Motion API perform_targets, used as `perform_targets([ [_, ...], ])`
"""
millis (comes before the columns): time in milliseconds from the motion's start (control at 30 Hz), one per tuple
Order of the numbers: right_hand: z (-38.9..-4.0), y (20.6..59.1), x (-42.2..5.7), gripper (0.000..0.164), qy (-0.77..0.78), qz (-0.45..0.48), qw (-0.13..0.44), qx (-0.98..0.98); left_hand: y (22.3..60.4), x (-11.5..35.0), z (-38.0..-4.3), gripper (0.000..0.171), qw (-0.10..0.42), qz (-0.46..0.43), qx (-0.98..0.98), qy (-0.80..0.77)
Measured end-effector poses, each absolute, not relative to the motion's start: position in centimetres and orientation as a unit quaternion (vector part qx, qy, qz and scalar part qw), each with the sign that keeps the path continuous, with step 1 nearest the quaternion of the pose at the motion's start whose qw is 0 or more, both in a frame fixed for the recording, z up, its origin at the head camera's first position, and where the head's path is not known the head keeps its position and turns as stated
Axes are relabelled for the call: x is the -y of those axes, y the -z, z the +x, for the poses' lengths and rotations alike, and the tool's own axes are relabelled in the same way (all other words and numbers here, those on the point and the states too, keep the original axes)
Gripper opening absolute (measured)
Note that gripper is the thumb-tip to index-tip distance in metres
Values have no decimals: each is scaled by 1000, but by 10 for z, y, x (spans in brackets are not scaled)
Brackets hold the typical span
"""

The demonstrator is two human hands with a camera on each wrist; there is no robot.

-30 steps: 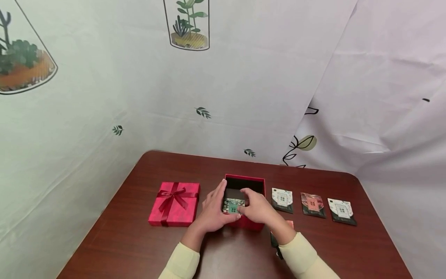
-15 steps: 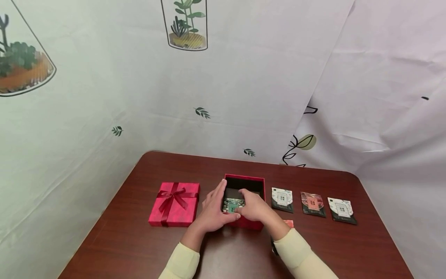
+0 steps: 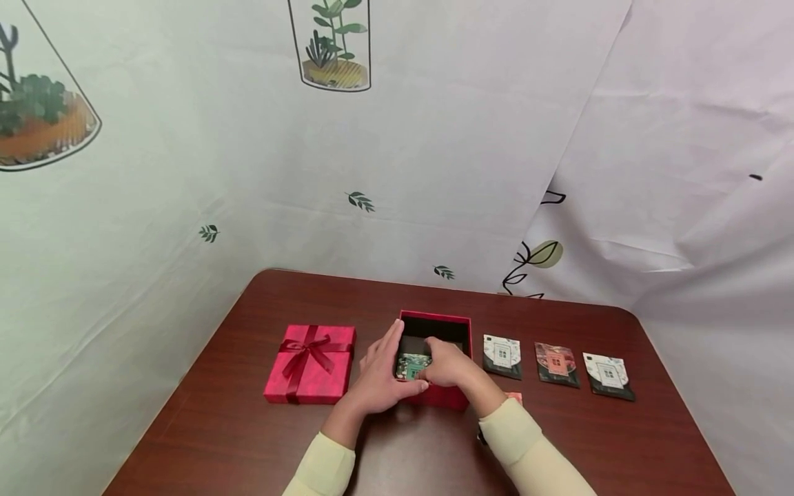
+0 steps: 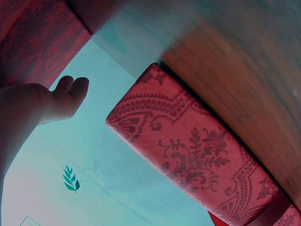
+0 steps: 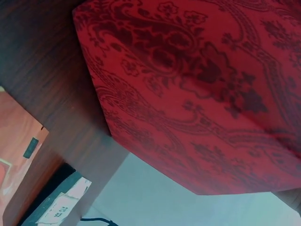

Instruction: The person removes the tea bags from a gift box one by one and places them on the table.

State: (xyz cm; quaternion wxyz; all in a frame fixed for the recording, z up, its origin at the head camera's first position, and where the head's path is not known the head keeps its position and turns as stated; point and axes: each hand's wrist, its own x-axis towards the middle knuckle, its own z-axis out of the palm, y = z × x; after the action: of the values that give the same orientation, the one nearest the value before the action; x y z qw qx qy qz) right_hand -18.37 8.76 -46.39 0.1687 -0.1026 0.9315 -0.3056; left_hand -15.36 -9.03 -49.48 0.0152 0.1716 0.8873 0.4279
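Observation:
An open red gift box with a dark inside stands mid-table. My left hand lies along its left side, fingers extended and thumb at the front rim. Inside, at the front left, is a green patterned sachet. My right hand reaches into the box from the right, its thumb over the sachet's right part; the other fingers are mostly hidden, and I cannot tell whether they pinch it. The right wrist view shows the box's patterned outer wall. In the left wrist view the left hand is beside the box.
The red lid with a ribbon bow lies left of the box. To the right, a white sachet, a red sachet and another white sachet form a row. An orange-topped sachet is partly hidden under the right forearm.
My right hand has shifted slightly left in the box, covering more of the green sachet, and the right forearm has swung left. My left hand stays in place.

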Motion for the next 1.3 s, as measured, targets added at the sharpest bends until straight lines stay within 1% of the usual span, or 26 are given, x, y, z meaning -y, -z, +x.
perform_targets([
  [500, -187, 471, -84, 75, 304, -88, 185, -930, 495, 91, -153, 114, 17, 171, -888, -427],
  [767, -185, 472, -84, 72, 317, -85, 171, -929, 494, 91, -152, 114, 18, 169, -886, -432],
  [1033, -180, 466, -82, 72, 319, -76, 153, -932, 494, 90, -152, 114, 21, 168, -885, -434],
  [1300, -178, 462, -83, 63, 340, -90, 145, -925, 494, 90, -153, 114, 20, 170, -884, -434],
])
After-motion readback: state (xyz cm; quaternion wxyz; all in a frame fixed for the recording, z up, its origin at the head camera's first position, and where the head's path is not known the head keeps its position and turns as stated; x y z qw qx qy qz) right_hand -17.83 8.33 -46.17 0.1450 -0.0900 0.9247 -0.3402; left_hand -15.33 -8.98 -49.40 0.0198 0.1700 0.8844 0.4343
